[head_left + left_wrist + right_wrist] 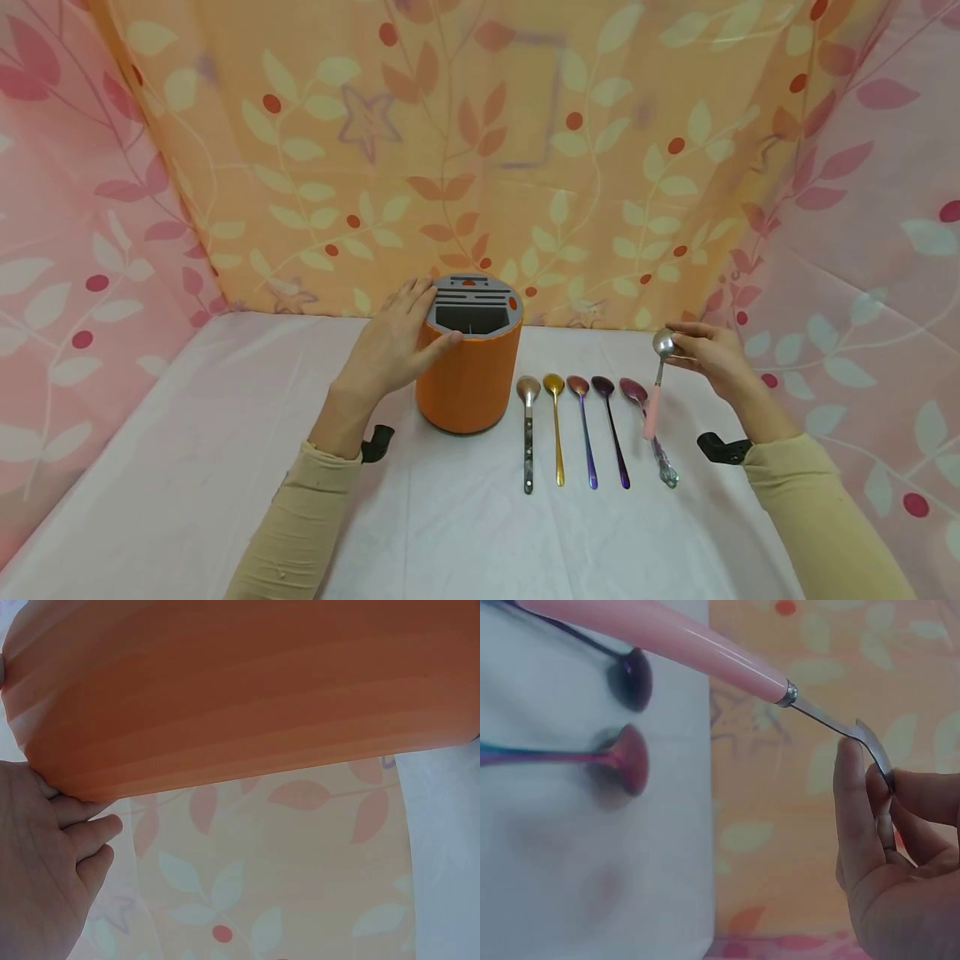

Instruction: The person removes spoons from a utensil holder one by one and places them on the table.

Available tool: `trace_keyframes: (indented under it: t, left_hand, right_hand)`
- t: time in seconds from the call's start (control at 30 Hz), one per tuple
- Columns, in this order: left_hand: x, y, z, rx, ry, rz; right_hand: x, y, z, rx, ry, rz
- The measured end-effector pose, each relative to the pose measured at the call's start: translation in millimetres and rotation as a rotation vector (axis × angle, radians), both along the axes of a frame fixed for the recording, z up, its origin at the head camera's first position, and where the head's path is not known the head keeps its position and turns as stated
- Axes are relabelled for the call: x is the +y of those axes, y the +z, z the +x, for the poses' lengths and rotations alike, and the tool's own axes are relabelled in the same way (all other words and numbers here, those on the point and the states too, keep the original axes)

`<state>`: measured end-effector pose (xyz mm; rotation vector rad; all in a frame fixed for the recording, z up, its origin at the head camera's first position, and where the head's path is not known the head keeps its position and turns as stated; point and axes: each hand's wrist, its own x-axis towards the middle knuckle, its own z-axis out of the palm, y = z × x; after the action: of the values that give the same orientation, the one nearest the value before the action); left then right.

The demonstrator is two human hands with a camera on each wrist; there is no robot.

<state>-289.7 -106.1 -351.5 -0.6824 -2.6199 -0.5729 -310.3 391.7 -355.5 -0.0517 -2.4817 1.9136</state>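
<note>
My right hand pinches a spoon by its silver bowl, and its pink handle hangs downward. In the right wrist view the fingertips grip the edge of that bowl, and the pink handle slants up to the left. Against the left side of an orange cutlery holder with a grey slotted top lies my left hand, thumb at the front rim and fingers extended behind. The left wrist view has the fingers beside the orange wall.
Right of the holder several spoons lie in a row: one with a dark speckled handle, a gold one, a purple-blue one, a dark one and an ornate one partly behind the pink handle. Patterned cloth hangs behind.
</note>
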Motion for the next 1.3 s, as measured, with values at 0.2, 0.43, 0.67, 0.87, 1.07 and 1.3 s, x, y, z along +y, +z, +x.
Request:
trace_keyframes:
  t: [0.2, 0.43, 0.67, 0.87, 1.07, 1.3]
  left_hand:
    - [0.3, 0.4, 0.5, -0.007, 0.006, -0.009]
    - [0.1, 1.0, 0.4, -0.002, 0.010, -0.009]
    - [0.5, 0.6, 0.1, 0.002, 0.005, -0.010]
    - [0.2, -0.1, -0.4, 0.008, 0.007, -0.012]
    - [-0.2, -0.1, 0.2, 0.005, 0.006, -0.017]
    - [0.5, 0.5, 0.3, 0.005, 0.003, -0.017]
  right_hand:
    - [22.2, -16.0, -5.3, -0.069, 0.032, 0.118]
    - [41.4, -38.5, -13.6, -0.100, 0.060, 0.202]
    - [49.1, -50.9, -19.5, -0.114, 0.088, 0.355]
    - [46.1, -57.8, -20.4, -0.103, 0.103, 0.459]
    - [41.6, -69.2, -19.2, -0.078, 0.100, 0.510]
    - [36.9, -80.3, -17.1, -0.080, 0.087, 0.511]
